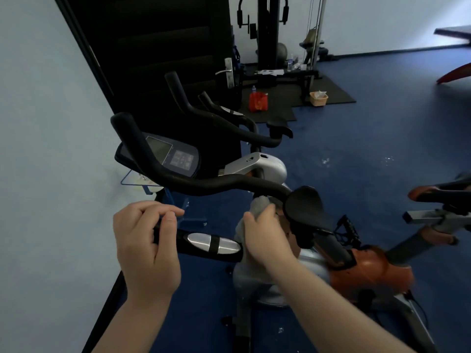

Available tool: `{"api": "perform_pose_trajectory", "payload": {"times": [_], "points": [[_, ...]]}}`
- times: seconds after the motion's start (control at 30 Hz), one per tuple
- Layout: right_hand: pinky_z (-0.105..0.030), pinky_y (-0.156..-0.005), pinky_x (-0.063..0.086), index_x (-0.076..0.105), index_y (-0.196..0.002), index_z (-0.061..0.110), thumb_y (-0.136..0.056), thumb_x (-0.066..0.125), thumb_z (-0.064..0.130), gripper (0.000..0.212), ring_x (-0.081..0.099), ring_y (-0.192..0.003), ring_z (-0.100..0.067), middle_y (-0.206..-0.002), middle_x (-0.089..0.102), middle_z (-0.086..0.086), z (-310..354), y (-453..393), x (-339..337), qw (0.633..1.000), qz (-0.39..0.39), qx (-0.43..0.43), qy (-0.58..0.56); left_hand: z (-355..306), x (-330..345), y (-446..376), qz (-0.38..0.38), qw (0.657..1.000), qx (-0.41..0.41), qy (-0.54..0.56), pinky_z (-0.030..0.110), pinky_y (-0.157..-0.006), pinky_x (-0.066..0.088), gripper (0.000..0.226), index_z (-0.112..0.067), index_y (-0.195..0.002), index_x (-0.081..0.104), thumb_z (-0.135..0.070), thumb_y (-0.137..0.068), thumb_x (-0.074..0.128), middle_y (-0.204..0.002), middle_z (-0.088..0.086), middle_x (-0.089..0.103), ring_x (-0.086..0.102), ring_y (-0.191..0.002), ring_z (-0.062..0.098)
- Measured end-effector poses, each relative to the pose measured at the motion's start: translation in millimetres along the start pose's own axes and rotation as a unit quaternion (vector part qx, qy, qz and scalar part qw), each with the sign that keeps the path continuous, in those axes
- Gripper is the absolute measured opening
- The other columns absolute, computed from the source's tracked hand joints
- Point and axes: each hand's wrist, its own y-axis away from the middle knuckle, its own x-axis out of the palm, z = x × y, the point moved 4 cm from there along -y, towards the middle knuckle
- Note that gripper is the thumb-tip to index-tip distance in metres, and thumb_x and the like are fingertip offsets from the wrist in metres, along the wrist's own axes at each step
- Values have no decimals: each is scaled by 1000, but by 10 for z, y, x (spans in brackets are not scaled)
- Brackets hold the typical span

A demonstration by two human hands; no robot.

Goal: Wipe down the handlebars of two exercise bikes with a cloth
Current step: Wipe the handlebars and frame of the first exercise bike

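Blue floor (356, 154) carries both bikes beside the left wall. Near exercise bike (257, 171): silver body, console (175, 156), black handlebars (193, 184) curving up left. Second bike's handlebars (219, 118) stand behind it, by the dark door (158, 47). Left hand (146, 240): fingers curled round the near grip (204, 244) with its silver sensor plates. Right hand (265, 235): fingers closed on the grey cloth (257, 207), pressing it against the handlebar stem just beside the saddle (305, 207)
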Motion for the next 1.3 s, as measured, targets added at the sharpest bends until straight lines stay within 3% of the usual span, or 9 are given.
{"api": "perform_pose_trajectory", "payload": {"times": [0.17,0.23,0.37,0.5,0.6,0.7,0.9,1.0,1.3], "points": [[-30,-79,35,30,-138,0,-100,37,17,42,52,-99,-33,-115,49,-23,12,-57,47,1000,-20,5,14,4,0,-2,-12,1000,13,4,11,-82,33,26,-20,-83,66,-17,-92,42,-87,-6,55,46,-97,14],[-31,-64,32,47,-122,-1,-97,33,1,29,50,-72,-27,-85,52,-19,170,-132,-25,969,-9,-60,240,1,25,-5,-18,1000,9,-9,12,-83,33,26,-19,-82,66,-16,-91,43,-86,-5,55,45,-97,15],[-33,-71,33,43,-129,4,-95,42,5,34,51,-78,-31,-95,54,-17,181,-284,8,994,-4,-31,108,4,33,5,-29,999,-2,-18,12,-82,33,27,-15,-81,68,-16,-92,43,-87,-4,55,46,-96,13],[-24,-112,10,14,-151,20,-98,26,42,58,10,-145,-18,-159,10,0,-88,139,95,994,5,-95,46,40,53,15,-47,998,11,-29,9,-85,32,26,-17,-82,67,-16,-92,43,-91,-7,55,44,-101,-1],[-36,-120,3,49,-116,30,-94,6,48,51,11,-144,-14,-138,37,12,-21,369,236,947,-17,-270,175,42,89,39,-65,997,-5,-41,9,-85,34,24,-19,-85,67,-18,-92,44,-98,-10,54,43,-105,-2],[-30,-93,36,38,-93,31,-97,19,51,28,49,-88,-10,-94,52,12,281,425,308,909,54,-340,233,11,120,49,-85,995,-28,-44,9,-86,34,25,-18,-87,67,-19,-93,43,-99,-14,52,42,-105,-3],[-30,-96,35,36,-130,27,-91,6,56,58,55,-96,-13,-110,58,9,152,274,41,815,125,-422,377,-66,62,129,-75,994,-78,-26,8,-97,32,29,-26,-114,59,-26,-96,37,-120,-18,55,46,-120,7],[-34,-62,33,38,-126,21,-99,29,39,34,50,-76,-20,-113,48,-5,330,368,324,772,146,-472,401,-89,106,309,-60,990,-120,-37,13,-112,22,42,-26,-138,45,-31,-97,36,-147,-13,37,29,-141,11],[-32,-100,47,52,-137,15,-92,62,22,47,55,-125,-13,-138,55,0,276,524,387,824,44,-549,136,-81,-136,546,56,993,-99,-9,12,-114,14,55,-28,-151,26,-49,-100,27,-160,-20,11,11,-148,3]]}}
